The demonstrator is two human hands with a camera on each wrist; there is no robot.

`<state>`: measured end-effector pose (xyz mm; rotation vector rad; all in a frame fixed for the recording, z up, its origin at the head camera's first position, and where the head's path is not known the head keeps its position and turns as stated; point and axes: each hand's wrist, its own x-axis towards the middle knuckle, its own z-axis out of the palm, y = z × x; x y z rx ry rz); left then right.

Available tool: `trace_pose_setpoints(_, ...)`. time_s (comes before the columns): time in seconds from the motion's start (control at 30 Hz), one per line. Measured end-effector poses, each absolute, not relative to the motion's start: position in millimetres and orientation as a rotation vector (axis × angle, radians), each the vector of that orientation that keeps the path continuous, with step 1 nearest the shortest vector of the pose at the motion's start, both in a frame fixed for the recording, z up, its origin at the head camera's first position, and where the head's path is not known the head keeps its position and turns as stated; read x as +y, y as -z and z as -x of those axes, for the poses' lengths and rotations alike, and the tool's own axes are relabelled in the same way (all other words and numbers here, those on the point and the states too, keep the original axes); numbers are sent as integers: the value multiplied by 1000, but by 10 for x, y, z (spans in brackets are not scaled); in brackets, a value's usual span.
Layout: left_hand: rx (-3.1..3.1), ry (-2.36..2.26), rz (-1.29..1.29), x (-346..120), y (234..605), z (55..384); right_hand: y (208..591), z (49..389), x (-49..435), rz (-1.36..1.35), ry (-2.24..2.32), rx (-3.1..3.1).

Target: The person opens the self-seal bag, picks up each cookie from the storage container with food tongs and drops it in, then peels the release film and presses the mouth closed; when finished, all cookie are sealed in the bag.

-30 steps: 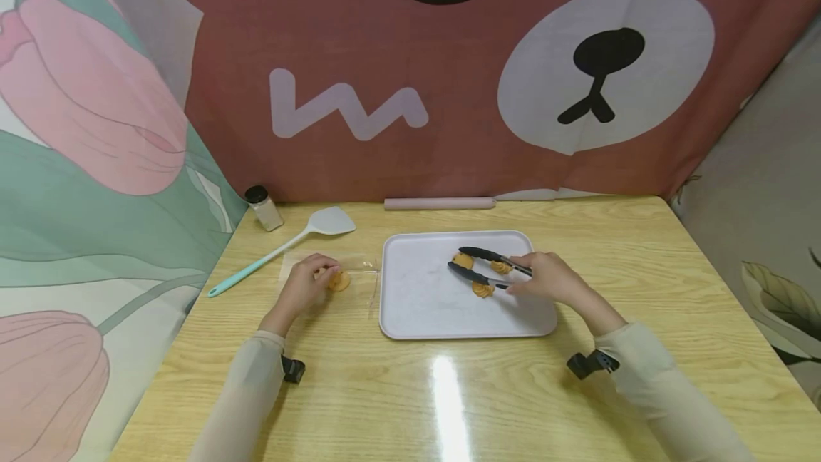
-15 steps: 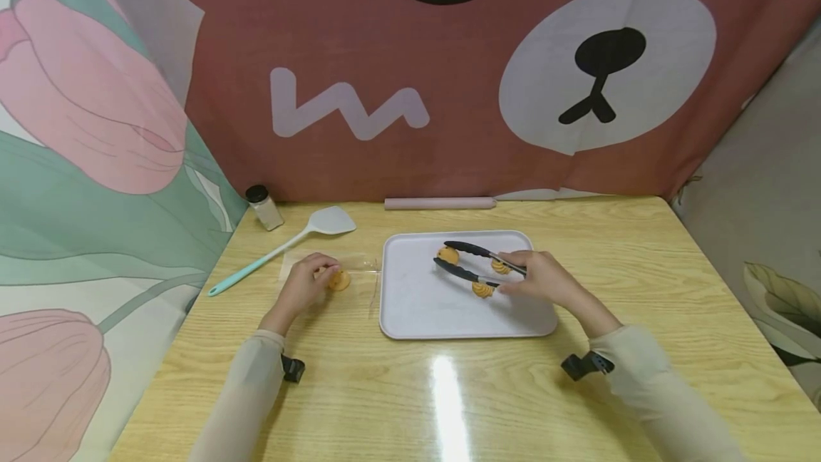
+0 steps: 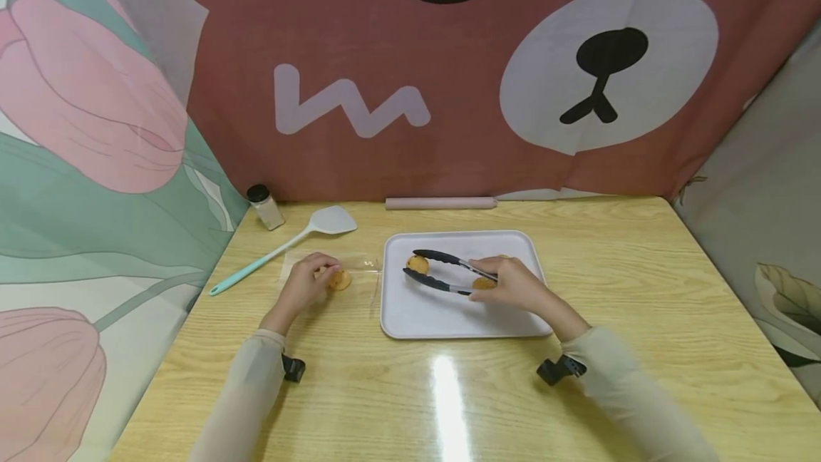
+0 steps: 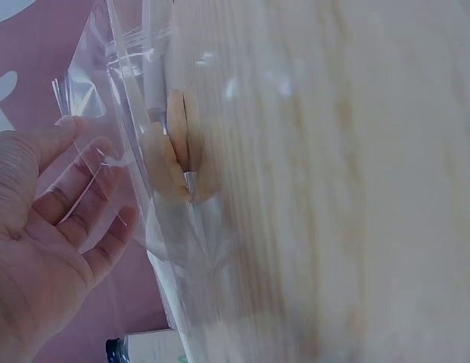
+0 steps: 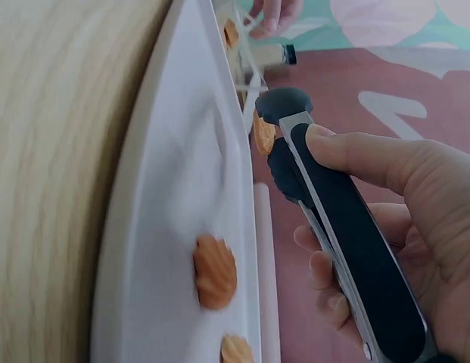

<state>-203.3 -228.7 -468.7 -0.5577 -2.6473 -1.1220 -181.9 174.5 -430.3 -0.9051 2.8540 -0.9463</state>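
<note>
My left hand (image 3: 308, 280) pinches the edge of a clear plastic bag (image 4: 87, 98) between thumb and fingers, left of the tray. Inside the bag lie a few golden cookies (image 4: 178, 136), seen through the film. My right hand (image 3: 516, 285) grips black-tipped metal tongs (image 5: 356, 249), thumb along one arm. A round cookie (image 3: 417, 264) is caught between the tong tips, over the left part of the white tray (image 3: 410, 319). Two more swirled cookies remain on the tray, one (image 5: 216, 272) plain in the right wrist view, the other partly cut off there.
A spatula (image 3: 330, 219) with a mint handle lies behind the bag at the left. Near the table's back left corner stands a black-capped jar (image 3: 266, 209). A pale pink rod (image 3: 440, 203) lies along the back edge, against a printed cloth (image 3: 462, 148).
My right hand has moved left across the tray, carrying the cookie in the tongs toward the bag. The left hand and the bag have stayed in place.
</note>
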Motion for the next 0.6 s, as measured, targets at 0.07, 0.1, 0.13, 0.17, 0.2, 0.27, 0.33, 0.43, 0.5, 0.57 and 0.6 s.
trace_pose_setpoints(0.07,-2650,1134,550,-2286,4683,2034,4306,1805,1685,905,951,2826)
trace_pose_setpoints(0.1,-2652,1135,546,-2286,4681,2035,4306,1799,1654,904,954,2812)
trace_pose_setpoints(0.13,-2653,1137,542,-2286,4678,2034,4310,1795,1621,913,954,2804)
trace_pose_setpoints(0.17,-2652,1137,540,-2286,4674,2033,4315,1791,1589,913,958,2794)
trace_pose_setpoints(0.2,-2652,1137,538,-2285,4672,2034,4326,1792,1558,919,964,2781)
trace_pose_setpoints(0.27,-2647,1139,537,-2286,4668,2035,4341,1792,1495,934,964,2767)
trace_pose_setpoints(0.33,-2644,1143,540,-2287,4664,2034,4360,1800,1435,958,958,2759)
trace_pose_setpoints(0.43,-2643,1149,542,-2290,4662,2032,4380,1811,1359,988,954,2748)
trace_pose_setpoints(0.5,-2644,1150,544,-2292,4660,2029,4389,1821,1312,1007,940,2750)
trace_pose_setpoints(0.57,-2645,1142,548,-2294,4659,2027,4395,1830,1273,1016,939,2743)
trace_pose_setpoints(0.6,-2643,1138,551,-2295,4658,2026,4398,1835,1253,1019,938,2741)
